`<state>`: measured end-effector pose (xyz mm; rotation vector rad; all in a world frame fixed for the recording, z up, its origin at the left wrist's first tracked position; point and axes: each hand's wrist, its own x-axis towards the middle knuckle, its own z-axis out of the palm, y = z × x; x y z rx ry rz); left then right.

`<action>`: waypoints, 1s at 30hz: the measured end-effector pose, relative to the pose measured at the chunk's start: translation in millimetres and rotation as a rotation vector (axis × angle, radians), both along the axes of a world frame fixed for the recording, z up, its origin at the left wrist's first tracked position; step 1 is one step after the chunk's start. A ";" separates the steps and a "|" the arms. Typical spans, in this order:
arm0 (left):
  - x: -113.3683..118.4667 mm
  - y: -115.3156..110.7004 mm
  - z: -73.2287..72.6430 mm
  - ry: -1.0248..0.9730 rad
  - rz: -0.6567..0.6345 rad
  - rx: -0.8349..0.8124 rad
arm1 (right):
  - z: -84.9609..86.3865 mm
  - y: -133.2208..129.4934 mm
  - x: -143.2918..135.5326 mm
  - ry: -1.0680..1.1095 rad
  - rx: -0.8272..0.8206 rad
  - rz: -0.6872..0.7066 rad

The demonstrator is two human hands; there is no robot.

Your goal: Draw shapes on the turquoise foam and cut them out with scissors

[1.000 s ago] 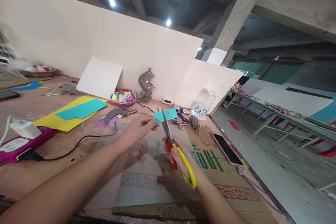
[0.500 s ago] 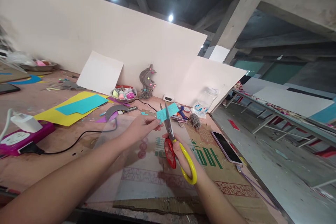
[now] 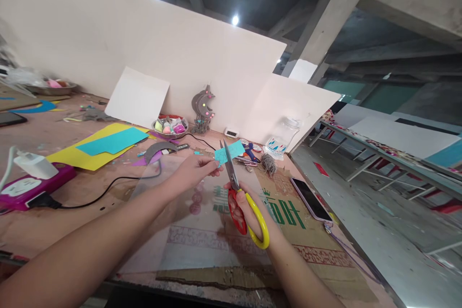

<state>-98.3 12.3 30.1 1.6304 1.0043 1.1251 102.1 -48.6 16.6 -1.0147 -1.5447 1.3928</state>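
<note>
My left hand [image 3: 204, 171] pinches the left end of a small light-blue piece of paper [image 3: 235, 150] with faint drawn lines. My right hand [image 3: 247, 204] is wrapped round scissors [image 3: 232, 171] with one red and one yellow handle. Their blades point away from me and cross the paper just right of my left fingertips. Both hands are raised over a printed cardboard sheet [image 3: 317, 262], partly covered by a translucent sheet. Beyond them lie a ball of grey string [image 3: 268, 164] and a blue-handled tool [image 3: 250, 152].
A phone [image 3: 312, 200] lies at the right. To the left are blue card [image 3: 112, 142] on yellow card [image 3: 94, 160] and a purple power strip [image 3: 38, 185]. Behind stand a bowl of clay packs [image 3: 170, 128], a grey moon ornament [image 3: 204, 108] and a clear jar [image 3: 283, 139].
The scissors' handles have spread slightly farther apart, and the blades sit a little farther left on the paper. My left hand keeps its pinch.
</note>
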 end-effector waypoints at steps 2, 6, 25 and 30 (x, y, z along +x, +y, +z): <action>0.1 -0.4 1.2 -0.019 0.008 -0.009 | 0.7 -0.2 -0.4 -0.012 -0.013 -0.004; 0.6 -2.8 6.0 -0.033 0.030 -0.026 | -1.6 0.8 0.9 -0.054 -0.013 -0.015; 21.3 -31.3 -1.8 0.258 -0.269 -0.223 | 3.4 7.9 0.5 0.182 0.188 -0.307; 18.6 -29.9 1.6 0.255 -0.260 -0.199 | 6.6 5.3 0.6 0.159 0.211 -0.314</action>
